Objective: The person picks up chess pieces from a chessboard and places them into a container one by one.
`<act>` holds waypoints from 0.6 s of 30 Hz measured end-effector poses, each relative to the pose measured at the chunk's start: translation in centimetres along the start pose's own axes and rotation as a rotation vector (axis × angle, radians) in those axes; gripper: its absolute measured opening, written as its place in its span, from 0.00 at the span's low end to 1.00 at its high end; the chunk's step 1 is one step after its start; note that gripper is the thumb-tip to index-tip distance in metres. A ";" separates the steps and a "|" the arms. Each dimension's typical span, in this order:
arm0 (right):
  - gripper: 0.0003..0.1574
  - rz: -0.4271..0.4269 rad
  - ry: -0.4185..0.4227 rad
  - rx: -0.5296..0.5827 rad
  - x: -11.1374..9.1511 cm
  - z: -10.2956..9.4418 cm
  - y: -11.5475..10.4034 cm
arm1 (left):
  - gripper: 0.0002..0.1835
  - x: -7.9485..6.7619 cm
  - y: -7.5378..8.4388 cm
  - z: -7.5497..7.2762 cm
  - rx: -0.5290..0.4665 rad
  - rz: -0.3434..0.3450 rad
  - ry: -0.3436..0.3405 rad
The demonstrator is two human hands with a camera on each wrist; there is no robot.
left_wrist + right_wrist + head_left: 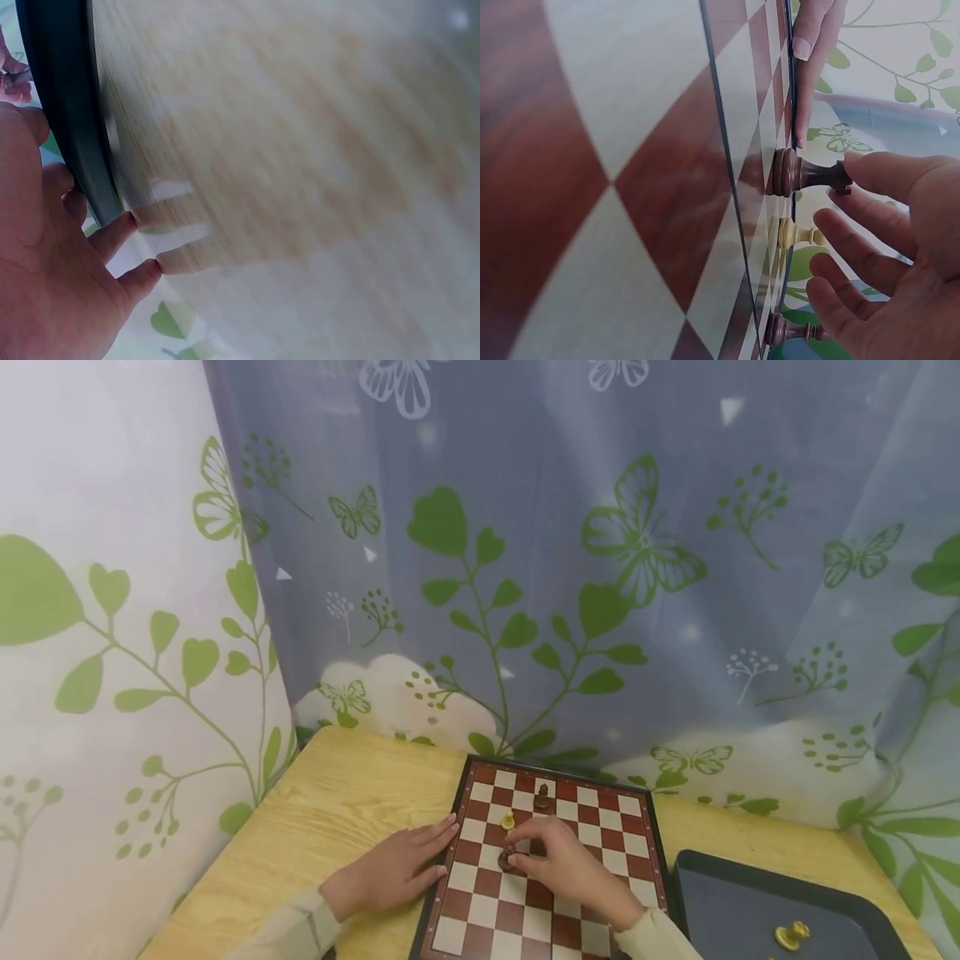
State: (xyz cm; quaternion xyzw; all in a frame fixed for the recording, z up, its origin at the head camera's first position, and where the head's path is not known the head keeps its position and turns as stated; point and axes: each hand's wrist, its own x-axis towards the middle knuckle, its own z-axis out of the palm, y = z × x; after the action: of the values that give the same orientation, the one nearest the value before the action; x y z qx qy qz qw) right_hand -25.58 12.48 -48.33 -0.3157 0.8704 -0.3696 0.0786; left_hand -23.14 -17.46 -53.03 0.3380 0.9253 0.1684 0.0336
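My right hand (pixel 564 862) pinches the top of a dark brown chess piece (pixel 802 174) between thumb and index finger. The piece stands upright, base at the chessboard (pixel 487 883); its head is partly covered by the fingertips. Just beyond it are a small yellow chess pawn (pixel 508 820) and another dark brown chess piece (pixel 542 797) near the far edge. My left hand (pixel 393 867) lies with fingers extended at the board's left edge, some fingertips on the rim. In the left wrist view, two fingers (pixel 139 279) touch the wooden tabletop beside the dark rim.
On the right, a dark grey tray (pixel 765 868) holds a gold chess piece (pixel 791 935) lying on its side. The wooden table (pixel 360 785) extends left of the board. A patterned curtain (pixel 510 568) hangs close behind the table and along its left side.
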 end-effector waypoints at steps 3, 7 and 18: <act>0.10 0.011 -0.006 0.000 -0.1 0.2 0.0 | 0.33 -0.2 0.2 0.2 -0.008 -0.010 -0.001; 0.06 0.013 -0.007 -0.008 0.0 0.2 0.1 | 0.34 -0.2 0.2 0.1 -0.008 -0.012 -0.006; 0.07 0.011 0.094 -0.009 -0.7 0.0 -0.4 | 0.32 -0.1 0.3 0.1 0.003 0.010 0.017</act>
State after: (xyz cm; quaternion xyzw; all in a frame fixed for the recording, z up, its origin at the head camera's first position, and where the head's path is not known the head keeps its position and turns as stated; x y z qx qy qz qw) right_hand -24.87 12.67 -48.14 -0.2934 0.8764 -0.3798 0.0383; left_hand -22.88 -17.32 -53.06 0.3414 0.9240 0.1703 0.0245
